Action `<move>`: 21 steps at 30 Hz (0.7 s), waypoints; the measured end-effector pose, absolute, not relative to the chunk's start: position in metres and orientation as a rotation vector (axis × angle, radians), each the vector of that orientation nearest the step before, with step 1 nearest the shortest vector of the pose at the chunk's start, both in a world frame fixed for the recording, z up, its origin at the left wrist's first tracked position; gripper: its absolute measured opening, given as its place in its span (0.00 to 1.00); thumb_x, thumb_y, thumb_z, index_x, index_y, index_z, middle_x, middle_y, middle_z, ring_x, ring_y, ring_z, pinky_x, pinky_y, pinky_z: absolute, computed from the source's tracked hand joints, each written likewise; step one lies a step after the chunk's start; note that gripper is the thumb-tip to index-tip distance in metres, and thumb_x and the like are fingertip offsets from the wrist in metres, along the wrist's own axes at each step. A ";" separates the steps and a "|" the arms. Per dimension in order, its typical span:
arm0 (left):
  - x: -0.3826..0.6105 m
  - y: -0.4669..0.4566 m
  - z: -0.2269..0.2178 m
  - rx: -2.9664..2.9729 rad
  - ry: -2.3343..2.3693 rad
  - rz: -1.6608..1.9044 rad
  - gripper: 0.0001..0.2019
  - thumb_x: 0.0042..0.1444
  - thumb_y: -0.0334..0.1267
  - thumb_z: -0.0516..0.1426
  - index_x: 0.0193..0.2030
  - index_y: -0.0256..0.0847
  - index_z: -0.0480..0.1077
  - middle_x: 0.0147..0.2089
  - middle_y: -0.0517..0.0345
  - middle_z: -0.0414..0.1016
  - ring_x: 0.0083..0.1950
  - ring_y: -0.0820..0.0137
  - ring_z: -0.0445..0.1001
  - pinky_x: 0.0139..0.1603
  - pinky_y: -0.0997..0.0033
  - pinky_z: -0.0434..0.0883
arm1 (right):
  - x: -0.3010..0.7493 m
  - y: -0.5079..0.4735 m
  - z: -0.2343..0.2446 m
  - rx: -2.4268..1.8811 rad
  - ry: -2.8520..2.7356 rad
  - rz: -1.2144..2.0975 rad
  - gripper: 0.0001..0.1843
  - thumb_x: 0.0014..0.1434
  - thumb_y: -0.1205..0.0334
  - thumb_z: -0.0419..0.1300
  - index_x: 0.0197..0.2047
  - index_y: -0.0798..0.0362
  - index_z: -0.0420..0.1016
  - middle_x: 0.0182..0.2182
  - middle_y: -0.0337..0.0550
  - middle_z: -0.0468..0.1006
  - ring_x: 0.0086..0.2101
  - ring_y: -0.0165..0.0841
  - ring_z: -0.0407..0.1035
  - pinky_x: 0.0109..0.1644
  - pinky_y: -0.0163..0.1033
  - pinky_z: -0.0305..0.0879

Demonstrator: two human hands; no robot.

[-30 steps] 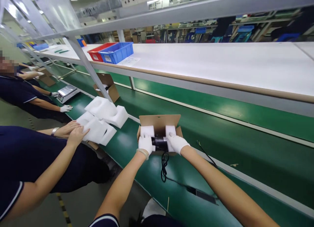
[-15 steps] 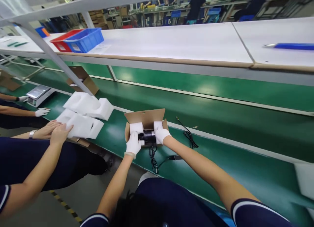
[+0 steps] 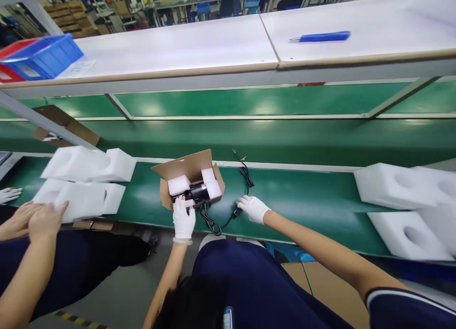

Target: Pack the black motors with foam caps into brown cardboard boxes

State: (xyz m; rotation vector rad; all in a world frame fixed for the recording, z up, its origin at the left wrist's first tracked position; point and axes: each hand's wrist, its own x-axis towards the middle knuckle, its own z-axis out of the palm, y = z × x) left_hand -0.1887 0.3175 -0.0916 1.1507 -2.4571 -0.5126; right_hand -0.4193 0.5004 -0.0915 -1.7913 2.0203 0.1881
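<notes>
Black and cylindrical, the motor [image 3: 195,192] lies in an open cardboard carton [image 3: 185,165] near the front edge of the green table [image 3: 285,139]. Its long axis runs roughly along that edge, with white foam end caps [image 3: 178,185] on either side. Your left grip [image 3: 183,219] is the nearer, its fingers together over the carton's front, against the motor; how firmly it holds cannot be told from this head view. Your right grip [image 3: 253,209] sits right of the carton, its fingertips closed on the black cable [image 3: 245,174] beside a small plug [image 3: 235,213]. Toward the table's left, a co-worker's hands [image 3: 35,220] rest on white foam inserts [image 3: 85,201]. More foam inserts [image 3: 395,186] lie right. A blue-handled utility knife [image 3: 324,36] lies on the white shelf [image 3: 171,49].
</notes>
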 end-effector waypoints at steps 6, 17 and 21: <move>-0.220 0.399 -0.081 0.768 -2.601 -0.943 0.23 0.55 0.34 0.52 0.58 0.36 0.62 0.60 0.42 0.66 0.64 0.60 0.63 0.64 0.56 0.63 | -0.429 0.499 -0.110 -1.657 2.043 0.284 0.18 0.52 0.69 0.61 0.48 0.61 0.73 0.43 0.57 0.75 0.44 0.41 0.70 0.46 0.40 0.61; -0.246 0.402 -0.039 0.246 -1.941 -3.056 0.37 0.35 0.57 0.61 0.49 0.32 0.70 0.48 0.35 0.75 0.46 0.47 0.75 0.45 0.48 0.72 | -0.413 0.497 0.037 -1.903 1.602 -0.296 0.18 0.55 0.55 0.58 0.48 0.51 0.75 0.39 0.44 0.79 0.37 0.37 0.71 0.39 0.37 0.62; -0.222 0.392 -0.002 0.204 -1.715 -3.040 0.45 0.34 0.64 0.60 0.56 0.33 0.65 0.53 0.32 0.71 0.51 0.43 0.72 0.48 0.46 0.70 | -0.433 0.505 0.073 -1.772 1.773 -0.635 0.30 0.55 0.50 0.59 0.58 0.55 0.68 0.49 0.51 0.74 0.45 0.39 0.69 0.47 0.40 0.62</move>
